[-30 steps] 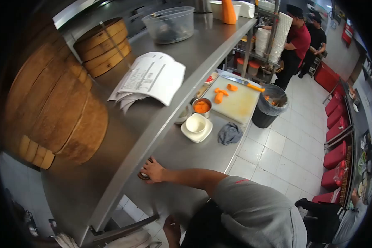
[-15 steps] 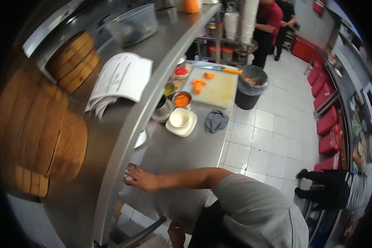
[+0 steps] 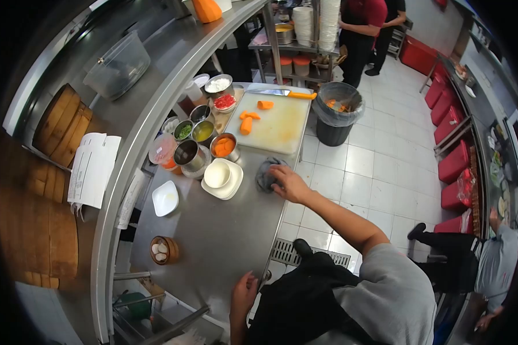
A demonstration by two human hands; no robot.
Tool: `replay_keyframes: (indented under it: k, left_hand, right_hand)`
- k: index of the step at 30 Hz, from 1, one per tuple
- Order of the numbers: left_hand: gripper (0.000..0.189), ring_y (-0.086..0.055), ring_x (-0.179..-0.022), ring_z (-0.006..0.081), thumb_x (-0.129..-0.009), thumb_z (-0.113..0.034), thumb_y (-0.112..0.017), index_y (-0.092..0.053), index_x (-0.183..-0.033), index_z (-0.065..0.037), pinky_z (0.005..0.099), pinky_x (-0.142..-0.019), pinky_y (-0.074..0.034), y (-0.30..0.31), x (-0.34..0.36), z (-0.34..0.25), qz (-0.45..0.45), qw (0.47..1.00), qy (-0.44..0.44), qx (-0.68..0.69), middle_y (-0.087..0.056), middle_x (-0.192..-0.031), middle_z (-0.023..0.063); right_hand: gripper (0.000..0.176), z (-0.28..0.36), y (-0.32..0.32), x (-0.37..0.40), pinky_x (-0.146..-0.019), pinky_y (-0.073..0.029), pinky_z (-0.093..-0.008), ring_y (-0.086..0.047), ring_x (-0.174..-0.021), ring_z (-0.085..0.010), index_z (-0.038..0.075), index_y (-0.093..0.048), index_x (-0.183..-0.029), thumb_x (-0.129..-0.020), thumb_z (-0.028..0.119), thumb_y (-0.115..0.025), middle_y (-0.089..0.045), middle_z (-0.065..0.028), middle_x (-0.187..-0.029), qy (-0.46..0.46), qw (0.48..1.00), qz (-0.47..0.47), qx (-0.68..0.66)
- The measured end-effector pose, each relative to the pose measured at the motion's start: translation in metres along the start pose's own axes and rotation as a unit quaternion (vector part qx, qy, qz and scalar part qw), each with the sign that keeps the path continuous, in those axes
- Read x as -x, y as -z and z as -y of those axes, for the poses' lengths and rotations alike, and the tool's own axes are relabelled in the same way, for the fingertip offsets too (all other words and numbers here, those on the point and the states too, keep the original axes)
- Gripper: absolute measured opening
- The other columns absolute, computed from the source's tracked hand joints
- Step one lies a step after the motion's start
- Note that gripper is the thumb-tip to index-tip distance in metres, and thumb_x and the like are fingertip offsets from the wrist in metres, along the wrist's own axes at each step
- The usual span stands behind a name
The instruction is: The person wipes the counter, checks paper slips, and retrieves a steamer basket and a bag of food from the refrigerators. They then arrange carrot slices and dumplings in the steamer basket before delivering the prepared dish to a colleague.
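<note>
My right hand reaches across the steel worktop to its front edge, its fingers closed on a crumpled grey cloth. Lower in the view, my left hand hangs by the table edge, holding nothing, fingers loosely apart. A small round bamboo steamer with white pieces inside stands on the worktop's far side. Beyond the cloth are a cream bowl on stacked square dishes and a metal cup of cut carrot. A white cutting board carries carrot pieces and an orange-handled knife.
A white square bowl and several ingredient containers line the worktop's far side. An overhead steel shelf holds large bamboo steamers and papers. A lined bin stands on the floor. Other people stand at the top and right.
My right hand has left the small bamboo steamer and moved up and right onto the grey cloth. The view has shifted, showing more of the worktop.
</note>
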State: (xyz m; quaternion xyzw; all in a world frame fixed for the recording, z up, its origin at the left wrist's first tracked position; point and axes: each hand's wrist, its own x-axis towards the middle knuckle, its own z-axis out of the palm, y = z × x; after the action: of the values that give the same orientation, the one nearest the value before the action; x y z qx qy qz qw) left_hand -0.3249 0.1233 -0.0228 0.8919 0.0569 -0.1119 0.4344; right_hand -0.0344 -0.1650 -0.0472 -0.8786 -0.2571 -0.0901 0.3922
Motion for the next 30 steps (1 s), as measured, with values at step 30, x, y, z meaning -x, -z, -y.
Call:
replay_keyframes:
  k: [30]
  left_hand:
    - [0.035, -0.063, -0.093, 0.0236, -0.091, -0.004, -0.063, -0.058, -0.126, 0.001, 0.03, -0.067, -0.053, -0.023, -0.289, -0.15, -0.106, 0.963, -0.216, 0.117, -0.062, -0.109, 0.0148]
  right_hand:
    - [0.029, -0.135, 0.089, -0.09, -0.075, -0.053, -0.0416, -0.064, -0.085, -0.0347, 0.004, -0.063, -0.114, -0.085, 0.009, -0.066, -0.065, -0.0175, -0.106, -0.126, 0.989, -0.059, -0.04]
